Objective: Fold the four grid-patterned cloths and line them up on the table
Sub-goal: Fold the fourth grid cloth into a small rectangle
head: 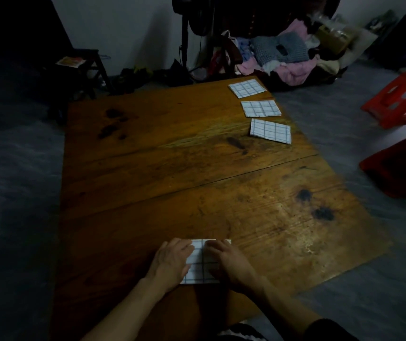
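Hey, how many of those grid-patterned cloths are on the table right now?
4. Three folded ones lie in a row along the far right edge: farthest cloth, middle cloth, nearest cloth. The fourth cloth lies at the near edge under both hands. None looks hidden.

both hands, left hand (172, 260) and right hand (229, 263), press flat on a grid cloth (202, 263) at the wooden table (172, 168)'s near edge; three folded cloths (261, 109) line its far right edge.

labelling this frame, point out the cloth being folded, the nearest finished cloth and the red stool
cloth being folded (200, 263), head view, strip between hands
nearest finished cloth (270, 131), head view, centre
red stool (394, 104), head view, top face
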Demonstrator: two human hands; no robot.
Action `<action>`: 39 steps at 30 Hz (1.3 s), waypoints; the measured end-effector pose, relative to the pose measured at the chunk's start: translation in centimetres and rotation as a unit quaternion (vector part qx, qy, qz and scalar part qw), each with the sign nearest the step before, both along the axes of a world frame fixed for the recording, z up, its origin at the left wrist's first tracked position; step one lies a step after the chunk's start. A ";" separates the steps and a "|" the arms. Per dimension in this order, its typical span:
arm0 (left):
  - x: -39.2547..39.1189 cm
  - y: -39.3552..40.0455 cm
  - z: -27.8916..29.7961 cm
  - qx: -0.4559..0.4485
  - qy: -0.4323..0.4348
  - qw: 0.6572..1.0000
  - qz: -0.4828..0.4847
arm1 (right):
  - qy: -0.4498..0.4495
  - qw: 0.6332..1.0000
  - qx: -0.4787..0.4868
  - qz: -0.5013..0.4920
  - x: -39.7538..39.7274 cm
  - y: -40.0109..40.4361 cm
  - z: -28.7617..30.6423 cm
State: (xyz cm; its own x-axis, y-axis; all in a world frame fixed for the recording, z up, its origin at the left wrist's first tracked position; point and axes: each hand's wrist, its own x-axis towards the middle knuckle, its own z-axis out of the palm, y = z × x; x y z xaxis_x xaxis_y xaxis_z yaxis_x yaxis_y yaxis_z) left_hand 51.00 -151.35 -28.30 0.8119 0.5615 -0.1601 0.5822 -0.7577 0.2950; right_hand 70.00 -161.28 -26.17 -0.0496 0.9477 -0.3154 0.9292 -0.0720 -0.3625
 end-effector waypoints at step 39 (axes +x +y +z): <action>4.3 4.5 4.1 -0.223 -0.080 0.971 0.027 | 0.049 0.967 -0.026 -0.250 3.2 -3.0 2.5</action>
State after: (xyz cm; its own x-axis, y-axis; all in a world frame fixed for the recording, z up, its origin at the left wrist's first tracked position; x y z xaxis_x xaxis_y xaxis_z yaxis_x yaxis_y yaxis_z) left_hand 55.26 -146.86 -24.21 0.8179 0.5075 -0.2712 0.5370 -0.5038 0.6766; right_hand 73.24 -164.28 -23.69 0.3791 0.8438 -0.3798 0.7351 -0.5239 -0.4303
